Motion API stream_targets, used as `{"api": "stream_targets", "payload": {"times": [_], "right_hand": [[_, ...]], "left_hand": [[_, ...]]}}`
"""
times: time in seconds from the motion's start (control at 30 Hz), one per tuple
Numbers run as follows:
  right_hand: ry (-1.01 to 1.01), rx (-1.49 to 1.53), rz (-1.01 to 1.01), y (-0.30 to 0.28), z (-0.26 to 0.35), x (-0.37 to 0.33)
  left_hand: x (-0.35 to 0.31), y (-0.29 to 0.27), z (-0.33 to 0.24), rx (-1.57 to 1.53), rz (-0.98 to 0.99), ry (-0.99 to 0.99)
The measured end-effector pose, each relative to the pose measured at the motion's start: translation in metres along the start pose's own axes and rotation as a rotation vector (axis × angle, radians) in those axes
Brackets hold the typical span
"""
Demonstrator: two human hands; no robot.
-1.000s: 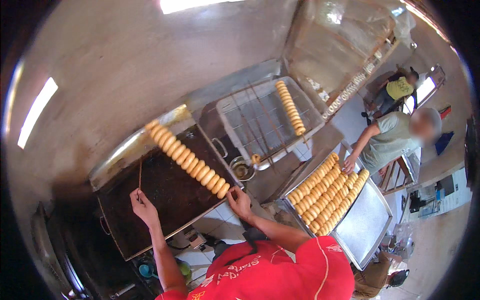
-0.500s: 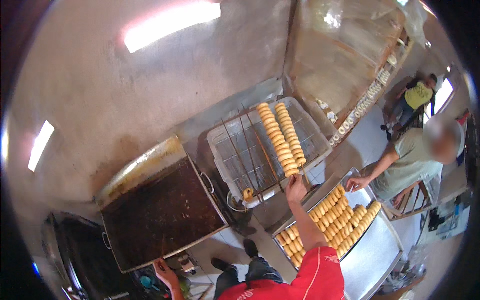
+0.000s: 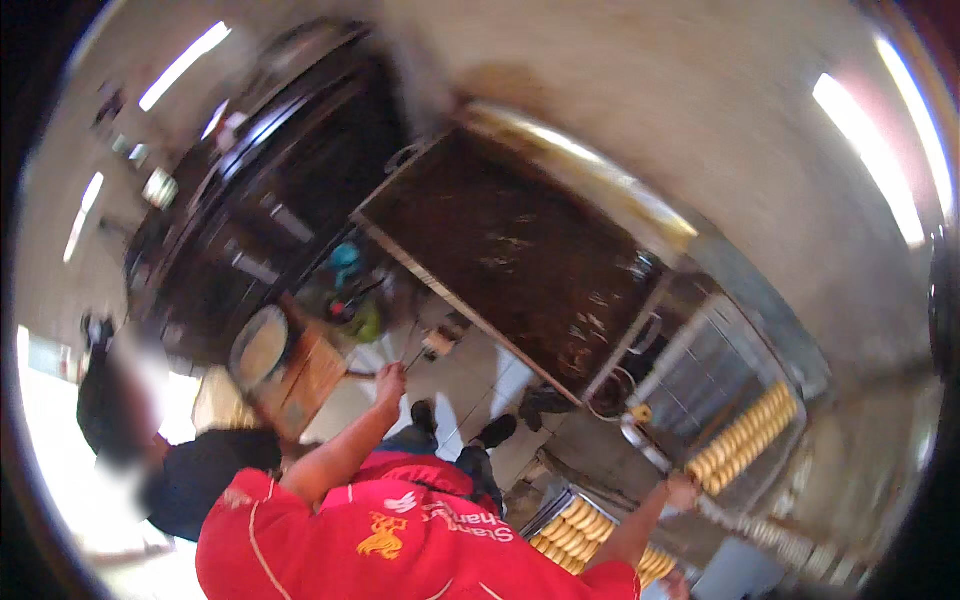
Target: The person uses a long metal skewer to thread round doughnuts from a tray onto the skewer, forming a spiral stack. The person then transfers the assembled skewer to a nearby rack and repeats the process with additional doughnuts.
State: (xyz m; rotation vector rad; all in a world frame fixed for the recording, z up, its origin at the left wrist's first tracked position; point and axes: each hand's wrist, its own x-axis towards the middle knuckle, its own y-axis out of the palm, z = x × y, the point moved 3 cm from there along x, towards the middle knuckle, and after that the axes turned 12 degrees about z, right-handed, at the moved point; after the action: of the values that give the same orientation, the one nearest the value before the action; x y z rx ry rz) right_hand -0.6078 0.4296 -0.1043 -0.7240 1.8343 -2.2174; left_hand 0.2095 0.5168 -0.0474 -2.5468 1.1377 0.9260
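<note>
My right hand (image 3: 683, 492) is closed at the near end of two rows of golden ring-shaped doughnuts (image 3: 742, 436), apparently on a skewer's end. The rows lie threaded side by side over a clear plastic tub (image 3: 660, 400) with a wire rack in it. My left hand (image 3: 391, 382) is raised in front of the large dark rectangular frying vat (image 3: 510, 240). Its fingers are closed round what looks like a thin rod, blurred. More doughnuts (image 3: 575, 535) lie in rows on a metal tray below my right forearm.
A person in black (image 3: 210, 470) is close on my left. Near them are a round pot (image 3: 262, 348) and a wooden board (image 3: 308, 380). A black oven-like appliance (image 3: 270, 210) stands beyond. Another person's hand (image 3: 677, 585) shows by the doughnut tray.
The view has swung left, bringing the person in black, the pot and the appliance into sight. My left hand has moved back from the vat's edge. My right hand stays at the doughnut rows.
</note>
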Motion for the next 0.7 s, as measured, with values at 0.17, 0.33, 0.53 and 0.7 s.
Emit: {"api": "stream_targets", "payload": {"times": [0.17, 0.33, 0.53, 0.7], "right_hand": [[0.036, 0.098, -0.034, -0.095, 0.053, -0.078], [-0.613, 0.594, -0.111, -0.137, 0.116, -0.216], [-0.935, 0.771, 0.506, -0.185, 0.152, -0.414], [-1.02, 0.607, 0.829, -0.197, 0.105, -0.511]], "left_hand": [[-0.003, -0.111, 0.059, 0.1, -0.239, -0.097], [0.053, -0.265, 0.103, 1.082, -0.416, 0.334], [0.075, -0.326, 0.087, 0.968, -0.564, -0.176], [0.12, -0.386, 0.086, 1.011, -0.492, -0.224]]}}
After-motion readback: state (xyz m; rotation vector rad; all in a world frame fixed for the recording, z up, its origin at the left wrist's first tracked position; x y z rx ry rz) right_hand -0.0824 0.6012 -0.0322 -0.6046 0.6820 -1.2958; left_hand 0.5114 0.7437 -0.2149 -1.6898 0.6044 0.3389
